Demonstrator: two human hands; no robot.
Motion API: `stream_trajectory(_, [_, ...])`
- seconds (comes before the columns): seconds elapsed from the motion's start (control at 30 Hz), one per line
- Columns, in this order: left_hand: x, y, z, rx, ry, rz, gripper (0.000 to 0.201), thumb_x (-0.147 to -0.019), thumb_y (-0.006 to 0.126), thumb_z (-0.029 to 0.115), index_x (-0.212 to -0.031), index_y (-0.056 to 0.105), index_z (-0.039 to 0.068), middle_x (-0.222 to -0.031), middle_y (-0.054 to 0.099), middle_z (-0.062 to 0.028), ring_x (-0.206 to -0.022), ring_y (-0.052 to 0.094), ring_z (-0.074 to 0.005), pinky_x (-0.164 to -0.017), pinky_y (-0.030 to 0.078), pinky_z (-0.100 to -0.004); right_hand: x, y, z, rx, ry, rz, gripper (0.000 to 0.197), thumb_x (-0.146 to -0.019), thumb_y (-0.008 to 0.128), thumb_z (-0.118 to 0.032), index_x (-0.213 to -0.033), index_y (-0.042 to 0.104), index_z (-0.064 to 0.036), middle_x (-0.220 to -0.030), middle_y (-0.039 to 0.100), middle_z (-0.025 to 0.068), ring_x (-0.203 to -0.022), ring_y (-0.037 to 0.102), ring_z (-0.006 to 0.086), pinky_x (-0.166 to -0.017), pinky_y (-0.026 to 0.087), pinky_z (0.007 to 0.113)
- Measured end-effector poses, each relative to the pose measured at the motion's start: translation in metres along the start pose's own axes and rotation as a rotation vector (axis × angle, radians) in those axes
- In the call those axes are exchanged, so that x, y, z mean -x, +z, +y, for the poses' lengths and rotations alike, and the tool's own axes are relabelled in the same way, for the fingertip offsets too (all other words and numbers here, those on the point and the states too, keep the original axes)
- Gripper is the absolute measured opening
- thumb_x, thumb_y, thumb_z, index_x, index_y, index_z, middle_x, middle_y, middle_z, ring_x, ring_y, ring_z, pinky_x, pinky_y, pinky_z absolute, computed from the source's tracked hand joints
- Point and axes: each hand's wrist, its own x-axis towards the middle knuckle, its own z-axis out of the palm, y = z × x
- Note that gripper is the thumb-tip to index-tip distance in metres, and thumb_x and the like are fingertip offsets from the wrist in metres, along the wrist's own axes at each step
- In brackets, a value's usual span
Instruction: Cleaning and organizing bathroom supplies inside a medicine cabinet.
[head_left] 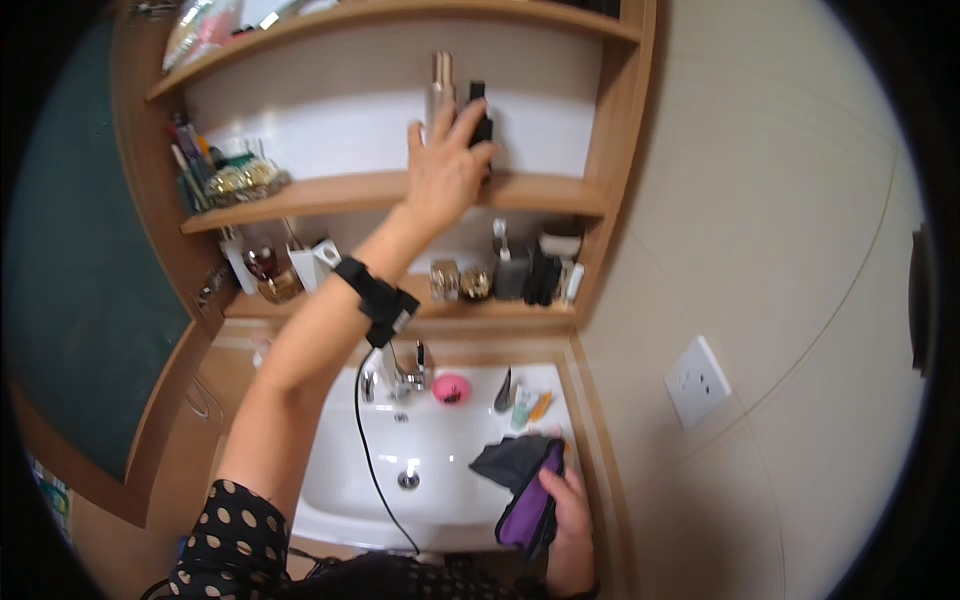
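My left hand (445, 165) reaches up to the middle shelf of a wooden cabinet. Its index finger and thumb are closed about a slim black bottle (478, 92), partly covered by the hand; the other fingers are spread. Just left of that bottle, touching or nearly touching my fingers, stands a tall bottle with a gold cap (442, 70). Low on the right, over the sink's edge, my right hand (570, 510) grips a purple and black fabric pouch (525, 515), whose dark grey part hangs out over the basin.
The white sink (340, 490) holds a faucet (408, 378), a pink round item (451, 389) and small tubes (538, 405) along its rim. Jars (445, 280) and a black cup (512, 275) line the lower shelf. A mirrored door (90, 250) hangs at left; a cable trails from my left wrist strap (378, 300).
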Motion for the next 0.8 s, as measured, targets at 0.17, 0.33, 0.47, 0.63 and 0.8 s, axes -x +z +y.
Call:
stream_trajectory(0.17, [0.004, 0.011, -0.006, -0.01, 0.031, 0.069, 0.026, -0.071, 0.075, 0.018, -0.097, 0.07, 0.022, -0.137, 0.044, -0.0023, -0.126, 0.04, -0.0293, -0.091, 0.032, -0.0527, 0.0, -0.008, -0.012, -0.019, -0.134, 0.039, 0.039, -0.087, 0.057, -0.008, -0.125, 0.052, -0.0001, -0.111, 0.061, 0.0062, -0.095, 0.06, 0.0152, -0.083, 0.049, 0.027])
stream_trajectory(0.33, [0.004, 0.018, -0.009, -0.049, 0.007, 0.084, 0.027, -0.07, 0.075, 0.019, -0.096, 0.069, 0.022, -0.136, 0.046, -0.002, -0.125, 0.041, -0.028, -0.091, 0.032, -0.0519, 0.01, -0.016, -0.022, -0.024, -0.183, 0.194, 0.038, -0.086, 0.059, -0.013, -0.12, 0.053, 0.0024, -0.105, 0.063, 0.0094, -0.088, 0.062, 0.0162, -0.079, 0.051, 0.028])
stream_trajectory(0.47, [0.009, 0.02, -0.012, -0.061, 0.005, 0.093, 0.027, -0.07, 0.074, 0.021, -0.096, 0.069, 0.023, -0.135, 0.047, -0.0018, -0.125, 0.041, -0.0269, -0.091, 0.032, -0.0513, 0.013, -0.021, -0.027, -0.067, -0.272, 0.138, 0.042, -0.086, 0.056, -0.019, -0.121, 0.052, 0.0036, -0.109, 0.062, 0.0123, -0.096, 0.062, 0.0208, -0.086, 0.049, 0.032])
stream_trajectory(0.63, [0.013, 0.016, -0.014, -0.008, 0.066, 0.244, 0.024, -0.072, 0.071, 0.016, -0.095, 0.068, 0.017, -0.129, 0.051, -0.0063, -0.119, 0.047, -0.0275, -0.088, 0.038, -0.048, 0.015, -0.033, -0.031, -0.037, -0.304, 0.172, 0.048, -0.086, 0.055, -0.021, -0.124, 0.048, 0.0054, -0.118, 0.059, 0.0151, -0.104, 0.059, 0.0239, -0.093, 0.046, 0.034])
stream_trajectory(0.8, [0.08, -0.015, 0.055, 0.681, 0.43, 0.329, 0.03, -0.065, 0.063, 0.014, -0.094, 0.067, 0.009, -0.099, 0.063, -0.0105, -0.09, 0.061, -0.0312, -0.076, 0.048, -0.0434, 0.02, -0.048, -0.034, -0.048, -0.352, 0.23, 0.051, -0.086, 0.054, -0.022, -0.127, 0.045, 0.0061, -0.122, 0.056, 0.017, -0.11, 0.056, 0.0256, -0.098, 0.042, 0.036])
